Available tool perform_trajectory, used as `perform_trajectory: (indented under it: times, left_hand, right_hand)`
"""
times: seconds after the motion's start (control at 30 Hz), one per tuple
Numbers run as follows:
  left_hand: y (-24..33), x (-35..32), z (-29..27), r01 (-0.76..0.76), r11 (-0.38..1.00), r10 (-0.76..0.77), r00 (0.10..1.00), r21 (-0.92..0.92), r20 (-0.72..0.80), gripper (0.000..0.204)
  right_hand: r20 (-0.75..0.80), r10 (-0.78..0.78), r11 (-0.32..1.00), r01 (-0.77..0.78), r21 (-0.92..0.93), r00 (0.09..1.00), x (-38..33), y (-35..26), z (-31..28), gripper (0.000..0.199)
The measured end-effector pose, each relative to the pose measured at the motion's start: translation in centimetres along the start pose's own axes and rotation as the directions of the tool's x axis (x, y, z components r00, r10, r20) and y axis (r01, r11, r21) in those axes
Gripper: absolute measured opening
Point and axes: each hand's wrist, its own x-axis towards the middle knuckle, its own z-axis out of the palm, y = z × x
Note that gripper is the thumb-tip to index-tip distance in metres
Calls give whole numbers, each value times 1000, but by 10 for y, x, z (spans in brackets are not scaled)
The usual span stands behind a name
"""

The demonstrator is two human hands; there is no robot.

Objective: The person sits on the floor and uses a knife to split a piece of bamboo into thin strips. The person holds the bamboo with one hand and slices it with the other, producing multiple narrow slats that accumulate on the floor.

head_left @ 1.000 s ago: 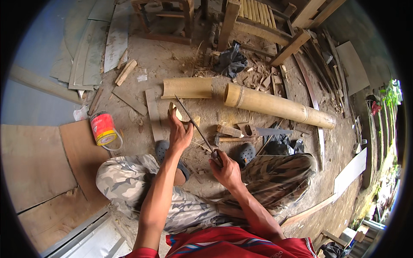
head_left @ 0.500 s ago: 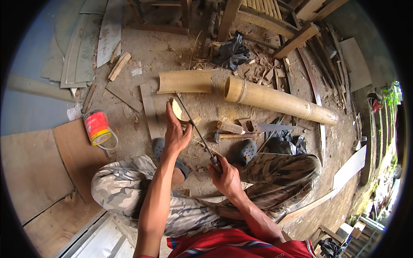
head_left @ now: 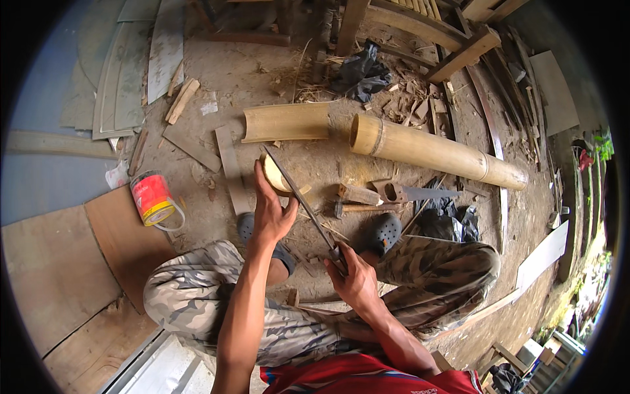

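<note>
My left hand (head_left: pixel 270 209) grips a small pale curved bamboo piece (head_left: pixel 274 175), held up in front of me above the dirt ground. My right hand (head_left: pixel 354 280) is closed around the handle of a long thin metal blade (head_left: pixel 303 201). The blade runs up and to the left, and its far end lies across the bamboo piece. I sit with my knees bent in camouflage trousers (head_left: pixel 197 295), wearing dark clogs (head_left: pixel 384 231).
A long bamboo pole (head_left: pixel 436 152) and a split bamboo half (head_left: pixel 286 122) lie ahead. A handsaw (head_left: pixel 410 192), a hammer (head_left: pixel 361 207) and a wood block (head_left: pixel 357 194) sit beside my right foot. A red can (head_left: pixel 152 199) lies left near plywood sheets (head_left: pixel 59 262). Planks and scraps ring the area.
My hands, the blade and the bamboo piece keep the same grip, with only slight shifts of the blade along the piece. The view has tilted a little, shifting the scene upward in the picture.
</note>
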Motion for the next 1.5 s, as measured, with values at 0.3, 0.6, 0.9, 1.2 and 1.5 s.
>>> perform_trajectory:
  times: [0.3, 0.6, 0.9, 1.2, 1.5]
  left_hand:
    - [-5, 4, 1, 34, 999, -33, 999, -39, 34, 105]
    - [-4, 4, 1, 10, 998, -9, 1000, -62, 13, 106]
    - [-5, 4, 1, -38, 999, 38, 999, -36, -4, 105]
    - [-3, 2, 0, 32, 998, -31, 999, -49, 27, 102]
    - [-8, 2, 1, 12, 997, -12, 1000, -73, 3, 104]
  right_hand:
    - [16, 42, 999, -41, -30, 999, 1, -4, 0, 44]
    - [27, 89, 995, -87, -41, 996, -1, -3, 5, 44]
    - [56, 129, 992, -129, 3, 990, -2, -9, 5, 44]
    - [79, 157, 987, -160, 32, 984, -6, -26, 2, 42]
    - [32, 103, 993, -101, -56, 994, -12, -31, 4, 42]
